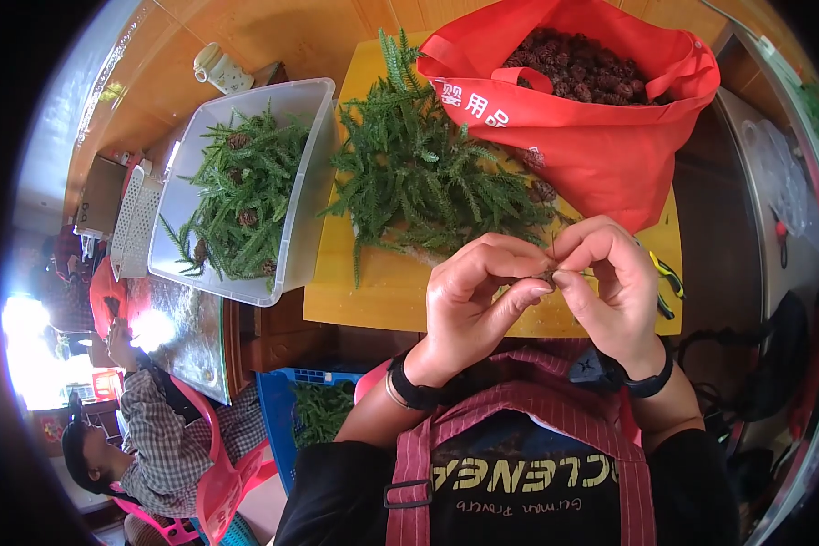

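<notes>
From where I stand, the person has both hands brought together over the near edge of the yellow board [373, 308], and the small brown piece [548, 277] is right there between the fingertips. The left hand [480, 289] pinches it with thumb and forefinger; the right hand [612, 284] meets it from the other side, thumb and fingertips closed in on the same spot. A thin dark strand [553, 242] stands up between them, too fine for me to say whether it is wire or stem.

The piece looks like a little pine cone, though the fingers cover most of it. I'd expect it to weigh next to nothing — dry, stiff and rough, hardly slippery, with scales that could snap under a hard squeeze. Best to hold it lightly round its middle with one hand and leave the strand to the other, since something that thin would probably bend easily.

Beyond the hands lie the green sprigs [419, 173], springy by the look of them, and a red bag [614, 155] heaped with dark cones [578, 71]. Pliers [668, 280] rest just beside the right hand.
</notes>
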A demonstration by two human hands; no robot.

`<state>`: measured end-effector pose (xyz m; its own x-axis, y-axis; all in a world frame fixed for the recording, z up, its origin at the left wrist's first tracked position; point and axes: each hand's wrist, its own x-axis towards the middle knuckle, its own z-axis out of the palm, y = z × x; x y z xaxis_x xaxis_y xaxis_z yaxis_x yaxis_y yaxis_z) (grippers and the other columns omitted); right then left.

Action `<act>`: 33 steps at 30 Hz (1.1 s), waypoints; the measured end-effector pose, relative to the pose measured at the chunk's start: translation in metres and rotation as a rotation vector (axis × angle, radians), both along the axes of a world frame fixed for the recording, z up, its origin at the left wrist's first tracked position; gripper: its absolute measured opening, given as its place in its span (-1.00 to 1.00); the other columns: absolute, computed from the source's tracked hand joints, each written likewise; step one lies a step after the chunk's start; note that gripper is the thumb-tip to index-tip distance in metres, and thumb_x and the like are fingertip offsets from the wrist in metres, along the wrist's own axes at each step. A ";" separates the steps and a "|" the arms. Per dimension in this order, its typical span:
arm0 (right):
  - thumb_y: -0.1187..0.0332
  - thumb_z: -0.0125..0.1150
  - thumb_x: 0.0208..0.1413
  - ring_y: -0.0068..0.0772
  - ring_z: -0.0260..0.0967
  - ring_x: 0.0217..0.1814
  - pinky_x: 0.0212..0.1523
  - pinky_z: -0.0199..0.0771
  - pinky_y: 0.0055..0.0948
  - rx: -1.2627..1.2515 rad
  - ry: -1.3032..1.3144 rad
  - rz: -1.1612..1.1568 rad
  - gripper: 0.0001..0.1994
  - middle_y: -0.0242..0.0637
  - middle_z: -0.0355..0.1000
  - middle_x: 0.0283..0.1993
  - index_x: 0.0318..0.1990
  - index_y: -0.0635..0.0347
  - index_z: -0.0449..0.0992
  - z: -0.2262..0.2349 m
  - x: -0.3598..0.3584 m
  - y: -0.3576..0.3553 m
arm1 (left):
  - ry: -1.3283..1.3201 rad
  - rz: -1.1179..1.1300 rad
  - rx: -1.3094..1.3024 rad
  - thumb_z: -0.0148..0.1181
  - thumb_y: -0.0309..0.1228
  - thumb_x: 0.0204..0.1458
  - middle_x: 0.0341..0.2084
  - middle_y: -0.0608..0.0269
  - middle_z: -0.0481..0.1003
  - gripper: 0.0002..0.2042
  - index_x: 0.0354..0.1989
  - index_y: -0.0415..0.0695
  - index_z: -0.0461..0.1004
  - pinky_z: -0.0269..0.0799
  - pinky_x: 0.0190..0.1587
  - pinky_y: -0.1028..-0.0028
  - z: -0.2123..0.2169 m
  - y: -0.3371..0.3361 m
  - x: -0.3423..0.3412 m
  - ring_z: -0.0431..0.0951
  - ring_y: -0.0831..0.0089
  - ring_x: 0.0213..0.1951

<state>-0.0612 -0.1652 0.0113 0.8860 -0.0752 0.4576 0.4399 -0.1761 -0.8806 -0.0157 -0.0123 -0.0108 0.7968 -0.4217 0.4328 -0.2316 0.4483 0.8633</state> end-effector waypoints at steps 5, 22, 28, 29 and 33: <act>0.49 0.18 -0.07 -0.44 0.29 -0.20 -0.15 0.28 -0.52 -0.153 -0.013 -0.077 -0.87 -0.13 0.35 -0.25 -0.38 0.34 0.38 -0.006 -0.006 0.001 | -0.099 0.024 0.051 0.16 -0.60 -0.01 -0.28 0.02 0.42 -0.87 -0.30 -0.32 0.36 0.45 -0.33 0.54 -0.008 -0.005 0.000 0.48 0.49 -0.37; 0.48 0.42 -0.46 -0.05 0.18 -0.03 -0.04 0.25 -0.31 -0.982 0.788 -0.252 -0.50 -0.16 0.20 -0.15 -0.30 0.19 0.25 -0.049 -0.065 -0.140 | 0.498 -0.279 -0.266 -0.07 -0.42 0.17 -0.14 -0.09 0.40 -0.89 -0.18 -0.13 0.30 0.45 -0.18 0.48 -0.015 0.002 0.013 0.49 0.36 -0.25; 0.54 0.25 -0.36 -0.01 0.20 -0.09 -0.08 0.27 -0.28 -0.966 0.648 -0.248 -0.64 -0.11 0.17 -0.17 -0.33 0.26 0.26 -0.053 -0.074 -0.143 | 0.512 -0.258 -0.251 -0.01 -0.45 0.14 -0.17 -0.05 0.41 -0.88 -0.18 -0.14 0.29 0.46 -0.17 0.49 -0.013 0.006 0.011 0.49 0.35 -0.23; 0.56 0.18 -0.33 0.00 0.22 -0.13 -0.12 0.29 -0.26 -0.937 0.585 -0.250 -0.69 -0.08 0.16 -0.17 -0.34 0.28 0.26 -0.051 -0.076 -0.144 | 0.531 -0.254 -0.237 0.00 -0.45 0.13 -0.18 -0.03 0.41 -0.87 -0.18 -0.14 0.29 0.46 -0.18 0.51 -0.013 0.007 0.011 0.49 0.35 -0.23; 0.59 0.06 -0.33 -0.06 0.23 -0.31 -0.32 0.28 -0.32 -0.885 0.533 -0.330 -0.80 -0.08 0.15 -0.28 -0.45 0.35 0.24 -0.014 -0.090 -0.145 | 0.564 -0.289 -0.254 0.03 -0.43 0.11 -0.20 0.01 0.42 -0.86 -0.18 -0.14 0.29 0.45 -0.24 0.54 -0.010 0.009 0.013 0.49 0.36 -0.25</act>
<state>-0.1515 -0.3100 -0.0027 0.9836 -0.1782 0.0290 -0.1467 -0.8824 -0.4470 -0.0024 -0.0029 -0.0210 0.8002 -0.5918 0.0978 0.3828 0.6294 0.6763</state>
